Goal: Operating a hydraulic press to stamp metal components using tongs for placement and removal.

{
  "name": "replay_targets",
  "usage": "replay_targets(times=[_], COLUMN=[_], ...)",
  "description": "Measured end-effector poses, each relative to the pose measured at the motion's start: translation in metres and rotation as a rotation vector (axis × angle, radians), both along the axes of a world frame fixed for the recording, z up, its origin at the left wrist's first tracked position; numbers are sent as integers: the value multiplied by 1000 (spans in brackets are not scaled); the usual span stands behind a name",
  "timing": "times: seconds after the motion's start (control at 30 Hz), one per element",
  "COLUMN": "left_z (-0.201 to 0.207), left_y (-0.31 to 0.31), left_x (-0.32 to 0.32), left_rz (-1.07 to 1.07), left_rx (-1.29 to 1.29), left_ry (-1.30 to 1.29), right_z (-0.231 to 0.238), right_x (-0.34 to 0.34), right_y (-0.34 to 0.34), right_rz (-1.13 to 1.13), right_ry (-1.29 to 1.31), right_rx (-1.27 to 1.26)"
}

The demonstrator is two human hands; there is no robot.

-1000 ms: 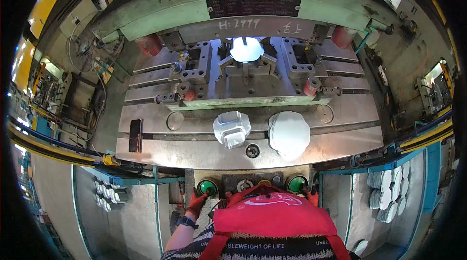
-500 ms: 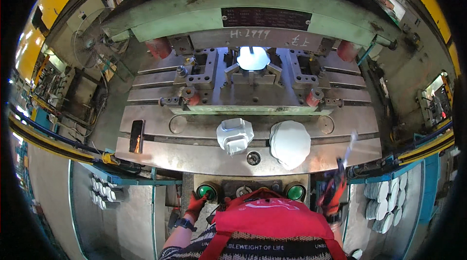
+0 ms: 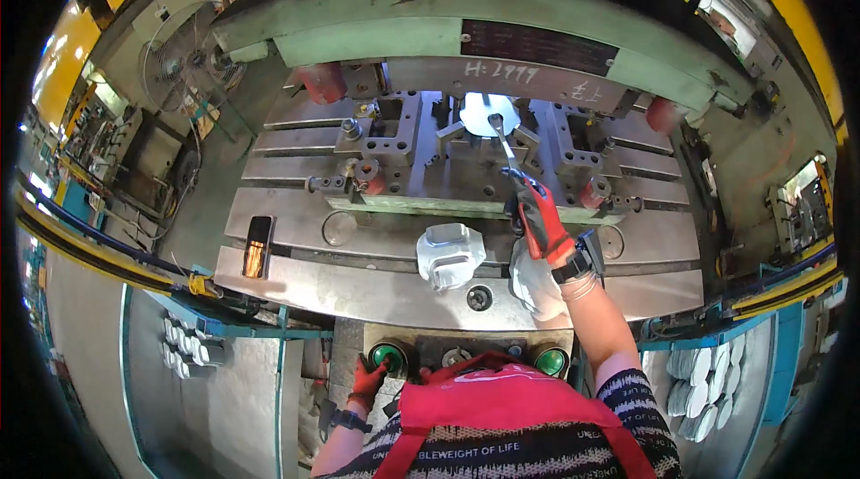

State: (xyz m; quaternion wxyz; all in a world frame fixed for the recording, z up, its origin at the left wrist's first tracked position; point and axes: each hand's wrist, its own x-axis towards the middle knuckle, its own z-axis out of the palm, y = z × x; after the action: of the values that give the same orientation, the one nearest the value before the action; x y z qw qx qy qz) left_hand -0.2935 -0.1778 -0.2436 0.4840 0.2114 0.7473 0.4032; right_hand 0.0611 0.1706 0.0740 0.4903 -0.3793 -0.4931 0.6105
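Since the earlier frame the right hand (image 3: 537,215) has moved from beside the control panel up and forward over the press bed (image 3: 385,291); the left hand (image 3: 365,378) stays at the left green button (image 3: 387,358). Right hand, in a red-and-dark glove, is closed around a long metal tool (image 3: 509,151); its rounded head overlaps the pale disc (image 3: 475,123) in view, contact cannot be told. Disc sits on the lower die (image 3: 448,176), brightly lit, beneath the raised green ram (image 3: 358,35). Left hand, gloved in red, has a digit at the button; how far its fingers are spread cannot be told.

On the bed: a formed metal part (image 3: 450,257) lies in front of the die, left of a stack of pale blanks (image 3: 530,284); right forearm and hand partly hide the stack; a dark phone (image 3: 258,246) lies near the bed's left end. Right green button (image 3: 550,361) is uncovered; more pale blanks (image 3: 703,389) stand in the right-hand bin (image 3: 752,407); formed pieces (image 3: 190,345) lie in the left-hand bin (image 3: 242,398).
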Motion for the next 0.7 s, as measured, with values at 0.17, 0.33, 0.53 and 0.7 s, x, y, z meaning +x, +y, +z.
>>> replay_targets(times=[0.17,0.33,0.53,0.7], left_z=[45,74,32,50], left_y=[10,20,5,11], left_x=[13,19,10,17], left_rz=[-50,-60,-70,-67], left_rx=[-116,-104,-100,-106], left_ry=[-22,-63,10,-21], right_z=[-16,-53,-18,10], right_x=[4,29,18,22], right_y=[1,20,9,9], right_rz=[40,-185,-91,8], right_ry=[66,-496,-264,-133], right_rx=[-99,562,376,-13])
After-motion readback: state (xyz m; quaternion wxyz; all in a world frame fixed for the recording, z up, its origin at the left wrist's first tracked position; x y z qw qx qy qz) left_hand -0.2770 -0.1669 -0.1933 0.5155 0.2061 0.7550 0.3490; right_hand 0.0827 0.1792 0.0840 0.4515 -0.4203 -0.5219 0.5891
